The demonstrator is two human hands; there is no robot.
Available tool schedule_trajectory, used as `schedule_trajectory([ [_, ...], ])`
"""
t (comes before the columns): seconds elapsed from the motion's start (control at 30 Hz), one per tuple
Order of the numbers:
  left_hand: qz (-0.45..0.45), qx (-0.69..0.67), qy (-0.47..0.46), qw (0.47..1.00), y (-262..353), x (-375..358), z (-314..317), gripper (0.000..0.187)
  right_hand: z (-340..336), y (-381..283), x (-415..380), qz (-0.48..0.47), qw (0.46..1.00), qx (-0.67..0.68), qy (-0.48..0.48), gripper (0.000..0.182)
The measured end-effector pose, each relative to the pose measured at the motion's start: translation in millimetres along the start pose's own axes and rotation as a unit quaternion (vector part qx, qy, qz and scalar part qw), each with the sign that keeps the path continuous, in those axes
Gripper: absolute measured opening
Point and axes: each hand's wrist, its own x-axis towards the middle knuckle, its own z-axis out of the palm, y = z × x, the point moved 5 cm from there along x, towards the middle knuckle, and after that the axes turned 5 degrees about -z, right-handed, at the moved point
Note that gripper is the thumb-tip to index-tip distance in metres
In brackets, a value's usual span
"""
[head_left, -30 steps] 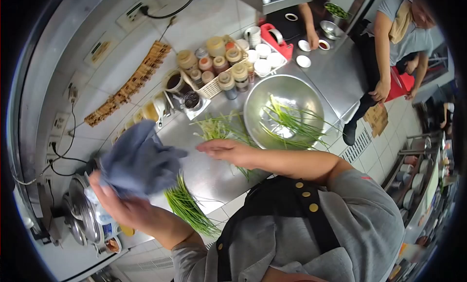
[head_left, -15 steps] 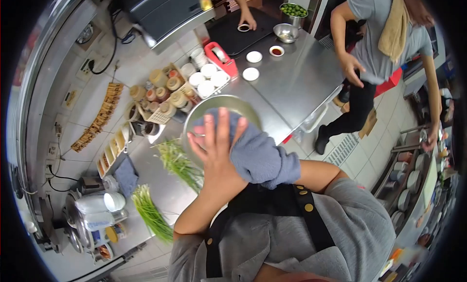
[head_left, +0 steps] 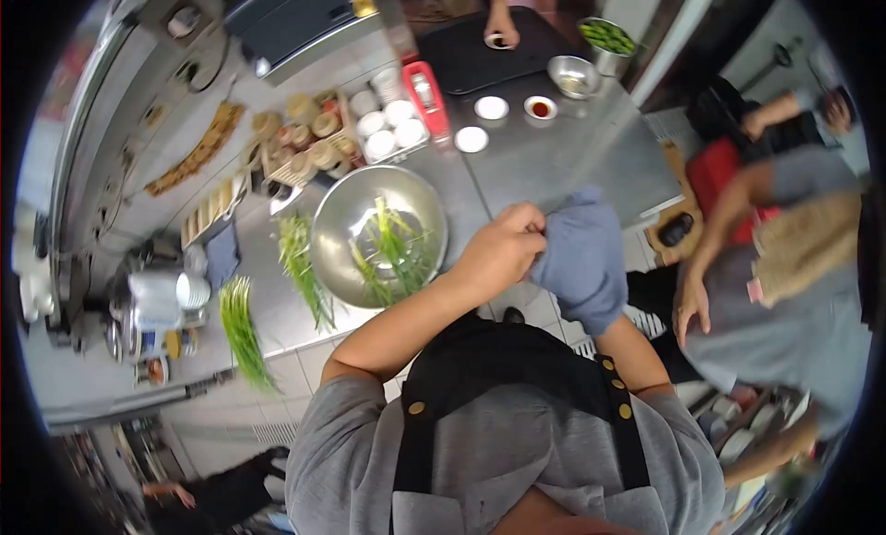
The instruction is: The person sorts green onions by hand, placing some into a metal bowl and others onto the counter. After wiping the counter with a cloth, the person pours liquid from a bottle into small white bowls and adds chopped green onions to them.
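Observation:
My left hand (head_left: 512,244) is closed, its fingers pinching the edge of a blue-grey cloth (head_left: 586,258). That cloth is draped over my right hand, hiding its fingers. To the left of my hands, a large steel mixing bowl (head_left: 334,249) stands on the counter. Inside it lie some cut green onions (head_left: 397,240). More green onions (head_left: 297,263) rest against the bowl's left side. Another bunch of green onions (head_left: 242,327) lies farther left along the counter's front edge.
Sauce bottles (head_left: 309,133), white cups (head_left: 397,124) and a red tape dispenser (head_left: 425,96) stand behind the bowl. Small white dishes (head_left: 472,140) sit on the steel counter (head_left: 544,161). Another person's hand (head_left: 501,27) is at the black tray (head_left: 461,60). A co-worker (head_left: 775,295) stands close on the right.
Both my hands and the cloth have moved right, off the bowl, uncovering the green onions inside. My left hand has gone from spread fingers to gripping the cloth. The co-worker has come nearer.

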Motion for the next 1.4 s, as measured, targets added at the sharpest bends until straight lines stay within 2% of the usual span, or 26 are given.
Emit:
schedule_trajectory([
  [0.07, -0.043, -0.065, -0.001, 0.997, -16, -9, -12, 0.023, 11, 9, 11, -0.036, 0.999, -0.027, -0.03, 0.016],
  [0.17, -0.137, -0.043, 0.067, 0.987, -67, -24, -57, 0.025, 28, 28, 27, -0.126, 0.991, -0.044, -0.009, 0.014],
  [0.23, -0.205, -0.001, 0.171, 0.964, -115, -41, -101, 0.022, 60, 53, 43, -0.081, 0.967, -0.183, -0.159, 0.01],
  [0.27, -0.23, -0.007, 0.233, 0.945, -140, -51, -126, 0.021, 78, 69, 40, -0.094, 0.966, -0.179, -0.16, 0.01],
  [0.33, -0.246, 0.074, 0.366, 0.894, -173, -80, -182, 0.018, 103, 99, 25, -0.038, 0.989, -0.127, -0.062, 0.02],
  [0.37, -0.268, 0.072, 0.436, 0.856, -206, -105, -201, 0.014, 104, 85, 33, -0.055, 0.989, -0.123, -0.062, 0.02],
  [0.43, -0.327, -0.005, 0.504, 0.799, -246, -154, -235, 0.012, 105, 72, 46, 0.086, 0.961, -0.226, -0.136, 0.027],
  [0.47, -0.345, -0.025, 0.534, 0.772, -264, -182, -245, 0.012, 114, 74, 51, 0.074, 0.962, -0.224, -0.138, 0.027],
  [0.53, -0.386, -0.066, 0.564, 0.728, -268, -222, -254, 0.015, 139, 93, 42, 0.138, 0.984, -0.086, -0.077, 0.032],
  [0.63, -0.407, -0.077, 0.599, 0.685, -260, -274, -243, 0.018, 166, 122, 15, 0.241, 0.963, 0.122, 0.006, 0.041],
  [0.7, -0.406, -0.084, 0.625, 0.661, -247, -299, -227, 0.02, 168, 127, 30, 0.218, 0.97, 0.107, -0.032, 0.041],
  [0.77, -0.459, -0.051, 0.613, 0.641, -233, -326, -208, 0.021, 171, 129, 42, 0.199, 0.973, 0.094, -0.066, 0.042],
  [0.83, -0.462, -0.094, 0.612, 0.635, -221, -346, -196, 0.023, 179, 124, 49, 0.054, 0.977, -0.049, -0.202, 0.046],
  [0.87, -0.472, -0.102, 0.611, 0.627, -216, -357, -197, 0.023, 178, 121, 59, 0.047, 0.977, -0.047, -0.202, 0.046],
  [0.9, -0.482, -0.111, 0.611, 0.618, -213, -366, -201, 0.023, 182, 128, 63, 0.172, 0.949, 0.05, -0.258, 0.048],
  [0.93, -0.479, -0.11, 0.616, 0.616, -213, -375, -210, 0.023, 189, 135, 63, 0.292, 0.895, 0.143, -0.306, 0.05],
  [0.97, -0.471, -0.102, 0.626, 0.613, -214, -386, -222, 0.022, 206, 161, 60, 0.288, 0.897, 0.143, -0.304, 0.05],
  [1.0, -0.463, -0.094, 0.635, 0.612, -218, -395, -234, 0.022, 236, 211, 43, 0.417, 0.82, 0.364, -0.148, 0.051],
  [1.03, -0.46, -0.095, 0.636, 0.612, -226, -402, -247, 0.022, 255, 232, 27, 0.505, 0.663, 0.551, 0.022, 0.051],
  [1.07, -0.444, -0.075, 0.637, 0.626, -236, -408, -265, 0.022, 249, 219, 28, 0.504, 0.664, 0.552, 0.025, 0.051],
  [1.13, -0.429, -0.046, 0.631, 0.645, -260, -414, -309, 0.023, 231, 193, 19, 0.555, 0.535, 0.617, 0.16, 0.05],
  [1.2, -0.404, -0.021, 0.628, 0.665, -307, -429, -355, 0.023, 268, 261, -39, 0.638, 0.407, 0.631, 0.171, 0.047],
  [1.27, -0.357, 0.035, 0.641, 0.679, -371, -451, -407, 0.017, 270, 217, -53, 0.678, 0.465, 0.565, 0.069, 0.048],
  [1.3, -0.353, 0.033, 0.638, 0.683, -394, -455, -437, 0.017, 265, 206, -57, 0.677, 0.463, 0.567, 0.076, 0.048],
  [1.37, -0.4, 0.15, 0.584, 0.691, -432, -458, -483, 0.011, 246, 174, -48, 0.475, 0.604, 0.6, -0.224, 0.055],
  [1.4, -0.4, 0.145, 0.578, 0.697, -453, -459, -501, 0.011, 229, 144, -41, 0.509, 0.617, 0.573, -0.181, 0.056],
])
